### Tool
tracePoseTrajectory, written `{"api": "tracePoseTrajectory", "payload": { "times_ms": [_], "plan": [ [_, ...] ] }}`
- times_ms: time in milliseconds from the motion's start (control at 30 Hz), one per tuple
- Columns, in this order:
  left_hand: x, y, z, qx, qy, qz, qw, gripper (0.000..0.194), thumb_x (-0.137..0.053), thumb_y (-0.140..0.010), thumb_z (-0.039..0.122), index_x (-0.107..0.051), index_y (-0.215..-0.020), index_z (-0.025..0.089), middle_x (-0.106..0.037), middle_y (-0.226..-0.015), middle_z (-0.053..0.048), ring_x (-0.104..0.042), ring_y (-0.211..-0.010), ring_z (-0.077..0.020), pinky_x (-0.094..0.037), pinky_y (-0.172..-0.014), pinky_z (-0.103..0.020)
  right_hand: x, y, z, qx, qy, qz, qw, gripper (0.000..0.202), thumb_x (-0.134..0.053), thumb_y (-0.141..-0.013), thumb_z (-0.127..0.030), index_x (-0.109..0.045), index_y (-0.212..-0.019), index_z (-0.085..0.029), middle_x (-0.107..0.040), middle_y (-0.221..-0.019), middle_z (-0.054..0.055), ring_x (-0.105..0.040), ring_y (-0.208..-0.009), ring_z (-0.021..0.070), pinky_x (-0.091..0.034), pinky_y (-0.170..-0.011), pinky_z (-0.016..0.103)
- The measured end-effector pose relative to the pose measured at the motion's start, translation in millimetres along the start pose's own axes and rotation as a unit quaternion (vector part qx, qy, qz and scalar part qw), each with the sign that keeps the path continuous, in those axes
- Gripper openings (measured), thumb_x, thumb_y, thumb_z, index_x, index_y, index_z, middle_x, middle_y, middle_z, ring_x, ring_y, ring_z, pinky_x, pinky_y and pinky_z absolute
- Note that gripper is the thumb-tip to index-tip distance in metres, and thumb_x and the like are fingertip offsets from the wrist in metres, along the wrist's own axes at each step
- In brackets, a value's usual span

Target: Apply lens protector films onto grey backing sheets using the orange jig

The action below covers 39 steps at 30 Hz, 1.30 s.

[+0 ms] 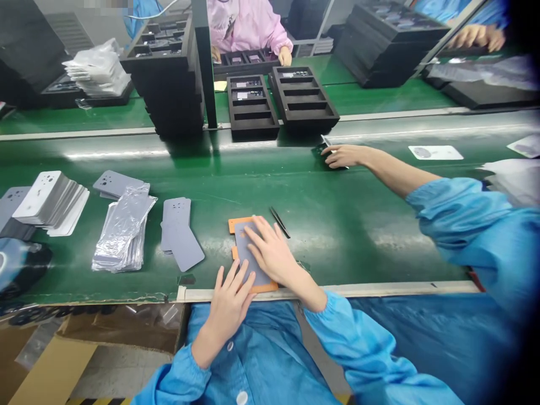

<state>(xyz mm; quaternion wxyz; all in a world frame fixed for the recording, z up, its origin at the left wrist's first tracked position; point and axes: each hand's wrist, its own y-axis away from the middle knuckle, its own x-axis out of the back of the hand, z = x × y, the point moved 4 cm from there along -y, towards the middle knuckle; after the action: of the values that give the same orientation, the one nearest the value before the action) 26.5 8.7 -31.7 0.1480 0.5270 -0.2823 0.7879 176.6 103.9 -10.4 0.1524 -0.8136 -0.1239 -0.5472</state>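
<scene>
A grey phone back panel [258,264] with camera holes lies in an orange jig [237,225] at the front edge of the green bench. My right hand [272,250] rests flat over the panel's upper right part, fingers stretched out and spread. Over the lower left corner lie the fingertips of my left hand [232,295], also spread. Neither hand grips anything. Beside the jig, to the right, lie dark tweezers [279,222]. Left of it are loose grey back panels [179,225], partly overlapping. Much of the panel and jig is hidden under my hands.
Further left are plastic-wrapped panels [124,230] and a stack of white panels [53,202]. Black trays [253,107] stand across the bench, near a tall tray stack [172,84]. From the right a co-worker's hand [343,156] reaches in, holding a dark, thin piece.
</scene>
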Motion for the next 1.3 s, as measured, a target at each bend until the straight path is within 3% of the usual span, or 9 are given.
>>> {"api": "tracePoseTrajectory", "payload": {
  "times_ms": [167,367,567,667,767,867,1033,1167,1300],
  "plan": [
    [-1.0,0,0,0.009,0.009,-0.001,1.0,0.039,-0.053,-0.1,0.019,-0.06,-0.138,0.018,-0.057,-0.151,-0.014,-0.049,-0.143,-0.0348,-0.042,-0.115,-0.062,-11,17,-22,0.008,0.026,-0.029,0.999,0.062,-0.048,-0.102,-0.052,-0.046,-0.155,-0.021,-0.033,-0.167,0.013,-0.025,-0.155,0.0374,-0.022,-0.122,0.063],
    [-2.6,1,-1,0.022,0.026,0.008,0.999,0.037,-0.054,-0.098,0.018,-0.064,-0.134,0.017,-0.06,-0.148,-0.014,-0.05,-0.142,-0.0358,-0.042,-0.114,-0.063,-14,-1,-30,-0.032,0.043,-0.002,0.999,0.07,-0.051,-0.098,-0.06,-0.048,-0.154,-0.018,-0.046,-0.158,0.02,-0.037,-0.146,0.0411,-0.023,-0.12,0.064],
    [1.0,0,2,0.03,0.047,0.005,0.998,0.052,-0.054,-0.097,0.017,-0.052,-0.148,0.016,-0.049,-0.157,-0.015,-0.039,-0.15,-0.0351,-0.035,-0.119,-0.062,-4,-12,-28,-0.044,0.04,0.03,0.998,0.061,-0.055,-0.098,-0.055,-0.058,-0.144,-0.014,-0.052,-0.15,0.022,-0.048,-0.136,0.0401,-0.033,-0.116,0.06],
    [4.4,0,2,0.047,0.1,-0.007,0.994,0.064,-0.059,-0.096,0.023,-0.04,-0.157,0.019,-0.043,-0.161,-0.014,-0.034,-0.153,-0.0335,-0.033,-0.121,-0.06,4,1,-18,-0.074,0.008,0.081,0.994,0.049,-0.054,-0.1,-0.047,-0.064,-0.134,-0.014,-0.058,-0.144,0.02,-0.055,-0.13,0.0349,-0.04,-0.113,0.054],
    [8.8,0,-2,0.089,0.214,0.043,0.972,0.061,-0.061,-0.095,0.025,-0.045,-0.154,0.023,-0.048,-0.158,-0.013,-0.04,-0.15,-0.0312,-0.037,-0.12,-0.056,7,18,-8,-0.106,-0.015,0.113,0.988,0.048,-0.055,-0.099,-0.046,-0.062,-0.134,-0.014,-0.063,-0.137,0.019,-0.058,-0.127,0.0347,-0.043,-0.11,0.054],
    [11.2,-3,-12,0.179,0.354,0.121,0.91,0.045,-0.059,-0.098,0.027,-0.058,-0.143,0.025,-0.056,-0.151,-0.013,-0.05,-0.142,-0.0292,-0.044,-0.116,-0.05,6,30,-11,-0.108,-0.069,0.093,0.987,0.046,-0.054,-0.099,-0.044,-0.06,-0.136,-0.017,-0.066,-0.135,0.017,-0.06,-0.127,0.0336,-0.042,-0.111,0.057],
    [11.7,-13,-36,0.344,0.554,0.162,0.741,0.048,-0.057,-0.098,0.046,-0.059,-0.14,0.022,-0.065,-0.138,-0.014,-0.064,-0.121,-0.0279,-0.055,-0.097,-0.04,23,39,-40,-0.106,-0.212,0.081,0.968,0.044,-0.053,-0.101,-0.041,-0.057,-0.141,-0.022,-0.061,-0.145,0.014,-0.056,-0.135,0.0306,-0.042,-0.115,0.054],
    [16.2,-19,-49,0.394,0.663,0.168,0.614,0.056,-0.066,-0.091,0.053,-0.062,-0.134,0.018,-0.072,-0.127,-0.014,-0.069,-0.114,-0.029,-0.056,-0.091,-0.035,28,36,-54,-0.083,-0.288,0.023,0.954,0.039,-0.054,-0.101,-0.038,-0.06,-0.137,-0.025,-0.069,-0.134,0.011,-0.064,-0.126,0.0266,-0.052,-0.106,0.043],
    [16.1,-16,-58,0.413,0.703,0.2,0.544,0.066,-0.083,-0.075,0.046,-0.063,-0.13,0.016,-0.076,-0.118,-0.015,-0.073,-0.104,-0.0301,-0.057,-0.083,-0.033,20,26,-44,-0.116,-0.254,0.008,0.96,0.041,-0.062,-0.093,-0.035,-0.063,-0.132,-0.023,-0.07,-0.125,0.012,-0.069,-0.107,0.0271,-0.056,-0.093,0.043]
  ]
}}
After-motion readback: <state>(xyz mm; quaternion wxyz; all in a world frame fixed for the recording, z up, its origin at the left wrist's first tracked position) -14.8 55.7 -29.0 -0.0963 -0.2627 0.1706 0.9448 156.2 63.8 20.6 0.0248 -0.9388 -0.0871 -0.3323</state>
